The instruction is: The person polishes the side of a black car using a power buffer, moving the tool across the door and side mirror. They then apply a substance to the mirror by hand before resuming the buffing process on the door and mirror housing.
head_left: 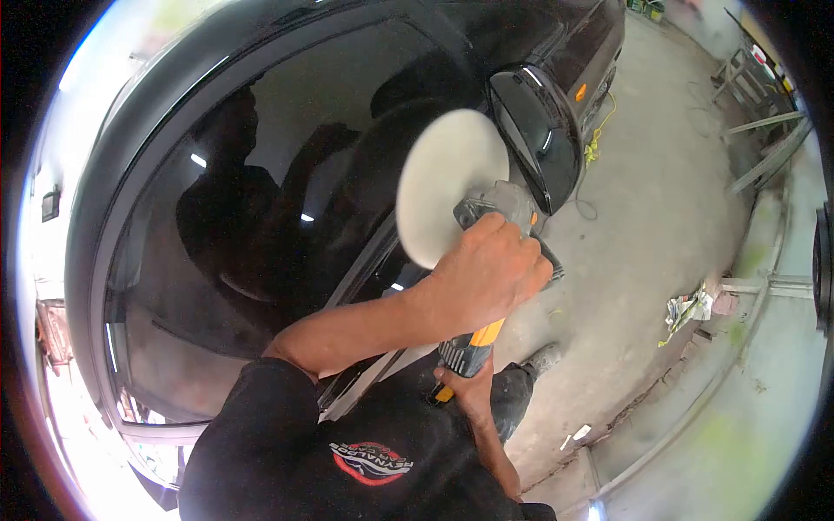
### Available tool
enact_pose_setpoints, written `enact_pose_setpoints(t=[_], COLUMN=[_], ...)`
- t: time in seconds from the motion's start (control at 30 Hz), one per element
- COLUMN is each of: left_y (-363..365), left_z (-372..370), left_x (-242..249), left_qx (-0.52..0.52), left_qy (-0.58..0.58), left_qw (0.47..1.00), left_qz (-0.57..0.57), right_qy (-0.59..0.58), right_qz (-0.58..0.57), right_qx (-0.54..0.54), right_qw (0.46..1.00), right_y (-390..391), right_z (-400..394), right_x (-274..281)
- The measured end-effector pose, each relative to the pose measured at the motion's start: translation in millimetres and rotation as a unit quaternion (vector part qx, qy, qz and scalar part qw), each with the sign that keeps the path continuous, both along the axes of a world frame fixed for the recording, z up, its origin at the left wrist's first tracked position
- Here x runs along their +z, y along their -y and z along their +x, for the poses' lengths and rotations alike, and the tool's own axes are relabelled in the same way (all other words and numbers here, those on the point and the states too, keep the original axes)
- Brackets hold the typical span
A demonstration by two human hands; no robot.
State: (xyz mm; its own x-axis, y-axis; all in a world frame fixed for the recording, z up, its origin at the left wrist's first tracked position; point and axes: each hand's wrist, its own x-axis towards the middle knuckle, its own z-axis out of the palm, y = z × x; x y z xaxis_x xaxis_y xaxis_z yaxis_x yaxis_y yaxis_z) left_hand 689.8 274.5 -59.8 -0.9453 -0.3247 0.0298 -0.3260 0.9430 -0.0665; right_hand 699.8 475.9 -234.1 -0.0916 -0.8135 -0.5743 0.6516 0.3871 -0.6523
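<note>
A polisher (466, 357) with a grey head, a yellow-orange and black body and a round off-white pad (452, 182) is in both my hands. My left hand (497, 267) is wrapped over its front, just behind the pad. Lower down, my right hand (470, 389) grips the rear end near my shirt. The pad faces the glossy black car (287, 148), beside the side mirror (543, 130). Whether the pad touches the car is unclear. Dark windows with reflections lie left of the pad.
Concrete floor (643, 217) runs along the right. A yellow cord (594, 149) lies by the car past the mirror. Crumpled paper or cloth (691, 306) sits near the right wall (738, 434). A wooden frame (749, 78) stands at the upper right. My shoe (546, 357) is below the polisher.
</note>
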Motion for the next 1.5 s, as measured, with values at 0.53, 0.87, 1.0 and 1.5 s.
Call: enact_pose_setpoints(t=[0.53,0.87,1.0,1.5], left_y=[-44.9,-120.7,-122.6,-86.2], left_z=[29.5,37.2,40.5,-0.7], left_x=[-4.0,100.4,115.9,119.5], left_qx=[0.035,0.024,0.024,0.061], left_qy=[-0.052,-0.107,-0.148,-0.199], left_qw=[0.985,0.979,0.98,0.975], left_qz=[0.16,0.174,0.128,0.077], right_qy=[-0.216,-0.288,-0.346,-0.308], right_qz=[-0.016,-0.069,-0.126,-0.112], right_qx=[0.083,0.104,0.095,0.08], right_qw=[0.973,0.949,0.925,0.941], right_y=[-65.2,-123.1,-111.3,-66.9], right_z=[-44.8,-84.2,-95.3,-132.2], right_x=[-21.2,22.4,26.7,93.6])
